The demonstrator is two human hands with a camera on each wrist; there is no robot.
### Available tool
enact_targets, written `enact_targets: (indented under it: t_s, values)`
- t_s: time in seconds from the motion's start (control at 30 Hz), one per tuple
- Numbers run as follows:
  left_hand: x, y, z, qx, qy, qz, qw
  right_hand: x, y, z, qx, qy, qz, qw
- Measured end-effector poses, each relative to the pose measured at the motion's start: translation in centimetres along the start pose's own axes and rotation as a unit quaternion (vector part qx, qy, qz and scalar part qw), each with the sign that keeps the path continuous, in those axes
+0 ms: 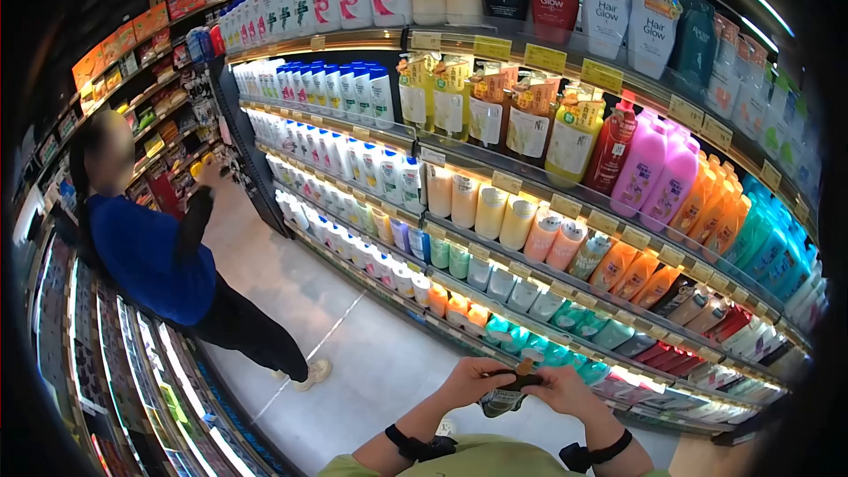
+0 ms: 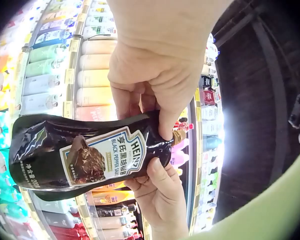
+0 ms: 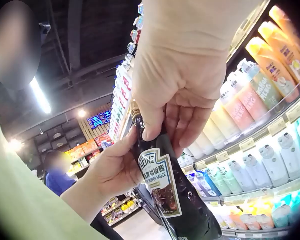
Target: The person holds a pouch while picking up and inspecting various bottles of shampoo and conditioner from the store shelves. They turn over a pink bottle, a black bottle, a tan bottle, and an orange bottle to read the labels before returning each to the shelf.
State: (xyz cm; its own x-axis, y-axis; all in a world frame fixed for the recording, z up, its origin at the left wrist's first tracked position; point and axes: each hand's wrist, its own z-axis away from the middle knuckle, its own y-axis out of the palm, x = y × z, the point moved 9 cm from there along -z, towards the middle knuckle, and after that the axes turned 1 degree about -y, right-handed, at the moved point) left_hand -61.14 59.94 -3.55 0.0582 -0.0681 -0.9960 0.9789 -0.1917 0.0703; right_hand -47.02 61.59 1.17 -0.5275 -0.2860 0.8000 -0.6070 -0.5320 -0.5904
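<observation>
A dark pouch of Heinz black pepper sauce [image 2: 40,155] hangs between my two hands in front of my body. Its gold spout cap [image 2: 179,136] points up, away from the label. My left hand [image 1: 473,384] pinches one top corner of the pouch between thumb and fingers. At the opposite top corner, my right hand [image 1: 565,389] holds on in the same way, thumb on the front face. Both wrist views show the printed label [image 3: 160,180], with a picture of sauced meat. From the head view, the lower part of the pouch is seen foreshortened below the hands.
Tall store shelves [image 1: 495,178] of shampoo and body wash bottles curve along the front and right. To the left, a person in a blue top [image 1: 150,247] stands in the aisle [image 1: 336,362]. Another lit display rack [image 1: 115,371] borders the aisle's left side.
</observation>
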Motion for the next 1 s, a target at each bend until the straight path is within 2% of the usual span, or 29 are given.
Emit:
enact_targets:
  t_s: [0.13,0.33,0.77,0.87,0.93,0.97,1.0]
  values:
    - [-0.1,-0.3,-0.4,0.025,-0.01,-0.013,1.0,0.3,0.0,0.0,-0.024,0.009,-0.011,1.0]
    - [1.6,0.1,-0.9,0.075,-0.072,-0.003,0.995,-0.6,0.4,0.4,-0.049,0.013,-0.021,0.998]
    - [1.1,1.2,-0.5,0.134,-0.047,0.048,0.989,-0.5,0.7,2.0,-0.081,0.017,-0.034,0.996]
    - [1.0,1.5,-0.4,0.125,-0.024,0.049,0.991,-0.5,0.6,2.2,-0.078,0.02,-0.02,0.997]
    - [-0.4,1.5,-0.4,0.109,0.039,0.036,0.993,-0.1,0.4,2.1,-0.08,0.008,-0.023,0.996]
    - [-0.4,1.6,-0.4,0.111,0.036,0.035,0.993,0.1,0.3,2.0,-0.072,0.017,-0.017,0.997]
    - [0.2,1.8,-0.3,0.122,-0.005,0.066,0.99,-0.1,0.5,1.9,-0.072,0.019,-0.019,0.997]
